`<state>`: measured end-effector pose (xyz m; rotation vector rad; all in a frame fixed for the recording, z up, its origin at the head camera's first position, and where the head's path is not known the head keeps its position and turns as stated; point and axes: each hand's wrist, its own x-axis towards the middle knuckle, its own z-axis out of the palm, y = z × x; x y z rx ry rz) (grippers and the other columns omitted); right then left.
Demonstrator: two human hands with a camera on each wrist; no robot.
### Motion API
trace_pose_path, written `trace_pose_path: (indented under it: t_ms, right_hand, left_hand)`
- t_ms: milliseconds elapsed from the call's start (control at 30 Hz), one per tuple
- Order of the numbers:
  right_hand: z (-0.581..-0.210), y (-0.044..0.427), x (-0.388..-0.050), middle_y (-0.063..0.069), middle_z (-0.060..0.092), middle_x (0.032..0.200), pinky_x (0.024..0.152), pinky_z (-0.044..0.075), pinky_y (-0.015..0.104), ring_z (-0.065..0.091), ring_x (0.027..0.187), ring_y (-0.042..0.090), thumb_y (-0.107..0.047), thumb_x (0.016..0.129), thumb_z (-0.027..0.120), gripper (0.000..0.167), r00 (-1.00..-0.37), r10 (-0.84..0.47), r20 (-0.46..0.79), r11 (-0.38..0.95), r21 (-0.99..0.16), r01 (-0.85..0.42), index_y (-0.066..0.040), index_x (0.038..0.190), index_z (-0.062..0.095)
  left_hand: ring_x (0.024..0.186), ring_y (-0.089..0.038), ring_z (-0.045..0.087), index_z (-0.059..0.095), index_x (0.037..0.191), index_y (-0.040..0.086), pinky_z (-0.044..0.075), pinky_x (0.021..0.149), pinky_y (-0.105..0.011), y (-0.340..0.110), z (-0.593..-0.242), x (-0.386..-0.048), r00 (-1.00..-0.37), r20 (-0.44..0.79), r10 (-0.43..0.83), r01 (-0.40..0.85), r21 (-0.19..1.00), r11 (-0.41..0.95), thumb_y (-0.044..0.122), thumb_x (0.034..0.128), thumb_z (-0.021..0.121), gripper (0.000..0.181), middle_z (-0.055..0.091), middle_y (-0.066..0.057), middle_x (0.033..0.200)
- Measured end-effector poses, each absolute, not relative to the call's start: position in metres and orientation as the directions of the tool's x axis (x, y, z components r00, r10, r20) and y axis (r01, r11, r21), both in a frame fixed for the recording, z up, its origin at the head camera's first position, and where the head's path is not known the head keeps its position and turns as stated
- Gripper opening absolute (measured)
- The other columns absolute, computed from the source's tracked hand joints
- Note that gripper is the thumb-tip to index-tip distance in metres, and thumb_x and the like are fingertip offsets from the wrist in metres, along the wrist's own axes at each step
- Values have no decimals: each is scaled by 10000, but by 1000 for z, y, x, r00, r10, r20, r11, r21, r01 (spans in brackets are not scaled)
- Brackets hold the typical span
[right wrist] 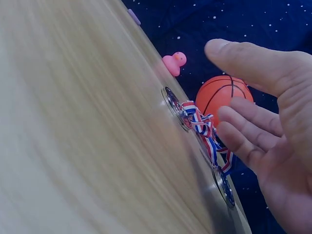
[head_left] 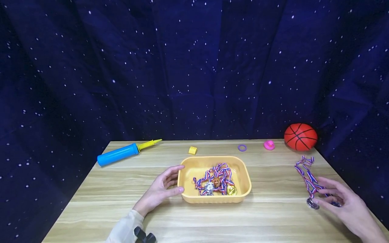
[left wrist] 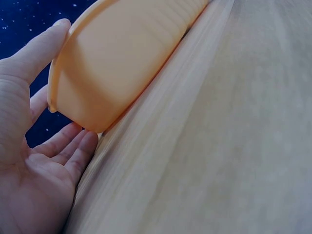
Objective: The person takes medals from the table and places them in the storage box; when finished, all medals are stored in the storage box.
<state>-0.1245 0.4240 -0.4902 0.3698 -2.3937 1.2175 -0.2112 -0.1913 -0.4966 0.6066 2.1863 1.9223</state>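
Head view: touching left end of yellow tray (head_left: 216,199) with left hand (head_left: 160,189), fingers relaxed; spreading right hand (head_left: 351,209), released, close to silver medals (head_left: 312,204) on right counter (head_left: 270,222) side.

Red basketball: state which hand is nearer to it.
Right. The right hand is in front of the red basketball, by the silver medals; the left hand is far to its left, at the yellow tray.
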Motion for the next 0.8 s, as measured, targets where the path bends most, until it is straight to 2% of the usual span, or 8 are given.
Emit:
trace_pose_path:
  t_ms: [300,400,633,800]
  right_hand:
    - [-499,426,-126,-135,741,1202,770,572,130,710,956,10,214,810,858,639,-876,-137,462,568,-688,-452,68,1398,656]
    - [-501,425,-127,-103,753,1127,737,571,137,710,907,18,212,790,873,606,-871,-151,468,578,-673,-462,72,1348,683]
    - [-506,425,-126,-95,690,909,645,494,137,631,766,9,149,764,917,490,-884,-134,448,677,-610,-411,-23,1199,772]
    - [-505,423,-125,-127,649,863,614,469,145,596,726,-5,133,773,913,403,-887,-155,435,713,-573,-405,-1,1131,787]
  left_hand:
    - [1496,-421,525,506,1648,181,474,1226,-365,-192,-497,-212,-899,147,413,199,976,85,93,975,862,766,520,-199,1656]
    - [1500,-419,522,509,1647,192,475,1227,-362,-192,-497,-212,-898,148,414,200,976,85,97,974,864,766,519,-195,1658]
    - [1507,-412,514,511,1645,195,465,1238,-394,-193,-499,-213,-902,147,407,201,975,95,100,966,871,774,515,-174,1666]
    - [1508,-415,513,513,1644,193,477,1227,-366,-192,-499,-212,-899,150,411,202,976,87,91,963,871,776,512,-179,1667]
